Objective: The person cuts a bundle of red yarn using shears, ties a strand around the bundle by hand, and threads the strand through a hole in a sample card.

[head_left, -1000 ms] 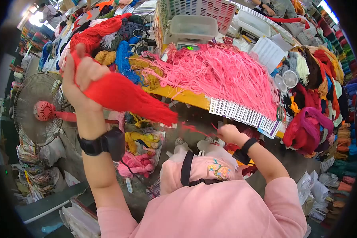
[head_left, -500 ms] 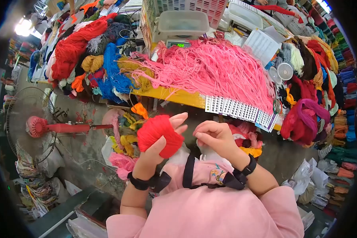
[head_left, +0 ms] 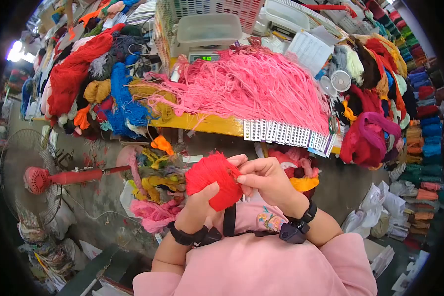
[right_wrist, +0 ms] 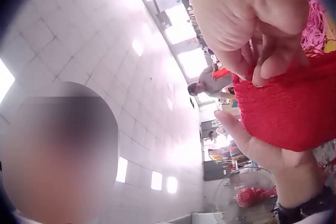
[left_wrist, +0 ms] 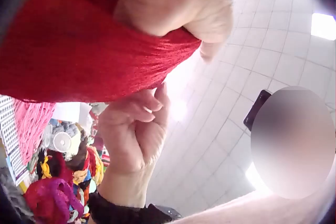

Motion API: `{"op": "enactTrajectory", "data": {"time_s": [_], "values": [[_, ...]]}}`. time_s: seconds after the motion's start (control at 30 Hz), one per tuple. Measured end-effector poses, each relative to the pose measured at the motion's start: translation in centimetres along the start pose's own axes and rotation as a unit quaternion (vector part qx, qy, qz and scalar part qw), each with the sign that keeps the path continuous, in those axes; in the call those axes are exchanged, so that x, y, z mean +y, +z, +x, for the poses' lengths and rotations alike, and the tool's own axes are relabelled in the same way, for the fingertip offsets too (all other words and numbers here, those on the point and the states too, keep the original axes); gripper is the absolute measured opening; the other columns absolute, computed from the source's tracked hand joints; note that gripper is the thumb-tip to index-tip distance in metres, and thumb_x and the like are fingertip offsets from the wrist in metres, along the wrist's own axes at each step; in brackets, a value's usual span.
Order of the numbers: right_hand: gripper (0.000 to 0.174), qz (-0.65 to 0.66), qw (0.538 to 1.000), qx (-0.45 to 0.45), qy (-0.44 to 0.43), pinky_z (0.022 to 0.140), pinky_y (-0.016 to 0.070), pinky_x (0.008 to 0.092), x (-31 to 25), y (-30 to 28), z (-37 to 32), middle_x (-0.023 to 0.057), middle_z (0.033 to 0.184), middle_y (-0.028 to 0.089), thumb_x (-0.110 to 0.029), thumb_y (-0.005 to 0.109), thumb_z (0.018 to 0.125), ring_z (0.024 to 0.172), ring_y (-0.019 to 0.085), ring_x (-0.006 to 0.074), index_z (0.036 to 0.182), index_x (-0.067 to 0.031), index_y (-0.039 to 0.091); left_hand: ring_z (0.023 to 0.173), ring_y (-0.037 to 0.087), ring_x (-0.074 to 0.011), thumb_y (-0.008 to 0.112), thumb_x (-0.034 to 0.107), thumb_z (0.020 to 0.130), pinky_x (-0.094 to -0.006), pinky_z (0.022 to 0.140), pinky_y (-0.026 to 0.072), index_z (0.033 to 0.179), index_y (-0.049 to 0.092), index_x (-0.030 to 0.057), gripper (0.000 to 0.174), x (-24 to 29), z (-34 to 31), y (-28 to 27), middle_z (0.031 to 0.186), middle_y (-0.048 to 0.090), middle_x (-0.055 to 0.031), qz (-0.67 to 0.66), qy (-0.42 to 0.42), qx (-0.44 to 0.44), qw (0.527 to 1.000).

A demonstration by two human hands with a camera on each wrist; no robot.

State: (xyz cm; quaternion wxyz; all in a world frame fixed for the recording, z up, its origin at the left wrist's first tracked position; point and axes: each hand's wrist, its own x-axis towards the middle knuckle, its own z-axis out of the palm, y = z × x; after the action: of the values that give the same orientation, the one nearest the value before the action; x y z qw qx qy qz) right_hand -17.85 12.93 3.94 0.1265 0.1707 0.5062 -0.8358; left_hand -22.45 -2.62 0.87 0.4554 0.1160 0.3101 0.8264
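A thick bundle of red yarn (head_left: 207, 180) is held in front of the chest by the left hand (head_left: 198, 209), its thumb across the near side and its fingers around the far side. At the bundle's right edge, the right hand (head_left: 267, 181) pinches the yarn between thumb and fingertips. In the right wrist view, the right hand's bent fingers (right_wrist: 268, 66) come down over the end of the red bundle (right_wrist: 289, 111). The left wrist view has the right hand (left_wrist: 128, 132) just below the bundle (left_wrist: 79, 40), fingertips at its lower edge.
Beyond the hands, a heap of pink yarn (head_left: 246, 93) covers a yellow-edged table (head_left: 207, 124), with dotted cards (head_left: 286, 135) along its front. A scale (head_left: 204, 57) bears a clear tub (head_left: 209, 30). Colored yarns hang either side; a pink fan (head_left: 37, 180) stands at left.
The left hand has come down from the upper left to the chest with the red yarn, now a compact bundle. The right hand has moved in and now pinches its edge.
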Motion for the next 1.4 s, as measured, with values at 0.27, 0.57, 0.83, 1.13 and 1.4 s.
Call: {"op": "enactTrajectory", "data": {"time_s": [0.27, 0.57, 0.83, 1.13, 1.4], "values": [[0.007, 0.013, 0.999, 0.029, -0.023, 0.047, 0.0412, 0.0187, -0.3, -0.6, -1.0, 0.004, 0.056, 0.054, -0.002, 0.053, 0.074, 0.048, 0.048, 0.0076, 0.072, 0.0011, 0.059, 0.092, 0.052, -0.0217, 0.05, 0.013, 0.077, -0.0322, 0.077, 0.0436, 0.106, 0.045, -0.0044, 0.034, -1.0, 1.5, 0.7, 0.109, 0.047, -0.0146, -0.068, -0.04, 0.085, 0.993], [0.009, 0.102, 0.993, 0.052, 0.012, 0.05, 0.0466, 0.0215, -1.1, -0.9, -1.8, 0.0086, 0.062, 0.058, -0.005, 0.053, 0.077, 0.055, 0.058, 0.0121, 0.081, 0.0022, 0.057, 0.084, 0.055, -0.0188, 0.052, 0.008, 0.078, -0.0305, 0.073, 0.0448, 0.098, 0.051, -0.0025, 0.023, -0.5, 2.4, 1.4, 0.091, 0.055, -0.0119, -0.15, -0.082, 0.114, 0.979], [0.007, 0.041, 0.998, 0.032, -0.036, 0.045, 0.0434, 0.0196, -0.6, -1.4, -2.0, 0.0079, 0.063, 0.057, -0.001, 0.053, 0.075, 0.052, 0.055, 0.011, 0.079, 0.0026, 0.057, 0.089, 0.052, -0.02, 0.05, 0.013, 0.08, -0.0339, 0.076, 0.0434, 0.099, 0.05, -0.0012, 0.024, -1.5, 2.6, 1.2, 0.099, 0.052, -0.0117, -0.128, -0.074, 0.084, 0.986], [0.007, 0.041, 0.997, 0.058, -0.008, 0.044, 0.0421, 0.0194, -0.7, -1.3, -2.5, 0.0073, 0.061, 0.056, -0.001, 0.054, 0.075, 0.049, 0.053, 0.0105, 0.079, 0.003, 0.057, 0.092, 0.051, -0.0205, 0.049, 0.015, 0.081, -0.0344, 0.079, 0.0424, 0.099, 0.049, -0.0004, 0.024, -2.2, 2.4, 1.4, 0.104, 0.05, -0.0121, -0.133, -0.084, 0.122, 0.98], [0.007, 0.007, 0.997, 0.048, -0.053, 0.046, 0.0431, 0.0186, 0.0, -1.5, -2.4, 0.0061, 0.058, 0.056, 0.0, 0.054, 0.074, 0.048, 0.053, 0.0089, 0.078, 0.0021, 0.059, 0.09, 0.051, -0.0203, 0.052, 0.015, 0.079, -0.0343, 0.076, 0.0435, 0.097, 0.048, 0.0021, 0.023, -2.4, 2.2, 2.0, 0.102, 0.05, -0.0114, -0.095, -0.084, 0.091, 0.988]]}}
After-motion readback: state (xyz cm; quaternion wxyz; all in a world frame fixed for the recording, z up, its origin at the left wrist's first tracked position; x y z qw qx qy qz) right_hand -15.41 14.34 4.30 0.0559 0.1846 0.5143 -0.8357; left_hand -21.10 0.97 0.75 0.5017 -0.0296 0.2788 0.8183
